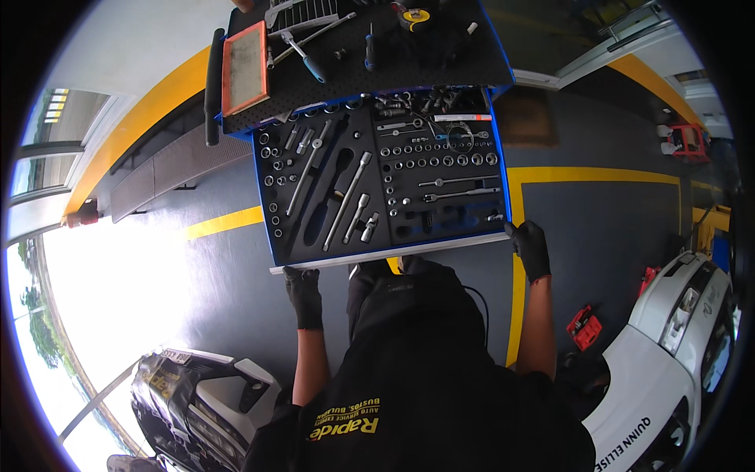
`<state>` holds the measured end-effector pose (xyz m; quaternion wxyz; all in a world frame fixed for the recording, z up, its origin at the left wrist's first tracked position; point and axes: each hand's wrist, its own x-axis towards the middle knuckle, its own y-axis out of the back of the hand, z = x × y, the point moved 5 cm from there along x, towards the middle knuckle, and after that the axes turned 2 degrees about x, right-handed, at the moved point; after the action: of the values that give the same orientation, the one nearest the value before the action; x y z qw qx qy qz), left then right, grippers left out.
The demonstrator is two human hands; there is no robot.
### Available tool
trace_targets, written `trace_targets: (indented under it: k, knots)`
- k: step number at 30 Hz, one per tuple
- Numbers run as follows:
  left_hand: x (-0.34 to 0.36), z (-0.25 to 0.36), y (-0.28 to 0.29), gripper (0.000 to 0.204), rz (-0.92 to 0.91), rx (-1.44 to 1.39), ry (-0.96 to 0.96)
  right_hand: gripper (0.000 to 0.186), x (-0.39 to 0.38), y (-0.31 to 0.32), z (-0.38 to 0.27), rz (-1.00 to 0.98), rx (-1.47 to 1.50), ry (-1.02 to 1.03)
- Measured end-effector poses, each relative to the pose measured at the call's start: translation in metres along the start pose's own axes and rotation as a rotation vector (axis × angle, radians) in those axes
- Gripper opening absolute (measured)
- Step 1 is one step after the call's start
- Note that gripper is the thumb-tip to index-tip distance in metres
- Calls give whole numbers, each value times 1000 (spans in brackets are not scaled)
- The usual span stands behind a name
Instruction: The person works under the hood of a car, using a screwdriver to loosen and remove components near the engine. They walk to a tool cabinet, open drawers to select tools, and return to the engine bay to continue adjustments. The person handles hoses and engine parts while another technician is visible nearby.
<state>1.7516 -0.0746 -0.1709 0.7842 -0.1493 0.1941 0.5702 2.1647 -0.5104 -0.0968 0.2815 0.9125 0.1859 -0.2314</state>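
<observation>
My left hand (303, 293), in a black glove, grips the left end of the silver front edge of an open blue tool drawer (440, 241). At its right corner my right hand (528, 248), also gloved, has its fingers round the edge. The drawer holds dark foam inserts with a socket set (448, 160), extension bars (348, 200), ratchets and small fittings (370, 227); some cutouts have no tool in them. On the perforated cart top above lie an orange-framed filter (244, 68), a blue-handled tool (314, 69), a screwdriver (370, 49) and a yellow tape measure (417, 17).
White cars stand at lower left (244, 393) and lower right (657, 370). Red tool cases (584, 328) sit on the grey floor (598, 220), which has yellow lines. A ribbed ramp-like strip (157, 181) runs behind on the left. Bright daylight comes through an opening at left.
</observation>
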Motion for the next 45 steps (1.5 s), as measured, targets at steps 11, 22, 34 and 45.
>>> trace_targets:
  k: [11,22,34,45]
  knots:
    - [-16,8,-2,47,74,-79,142,44,-9,-3,11,-8,75,38]
    - [158,31,-99,88,86,-317,71,31,9,-23,2,257,-40,184]
    - [299,52,-264,71,-11,-782,259,32,-97,-13,53,478,68,-72]
    - [261,53,-226,31,412,-3473,1910,37,-4,-63,-33,255,-38,74]
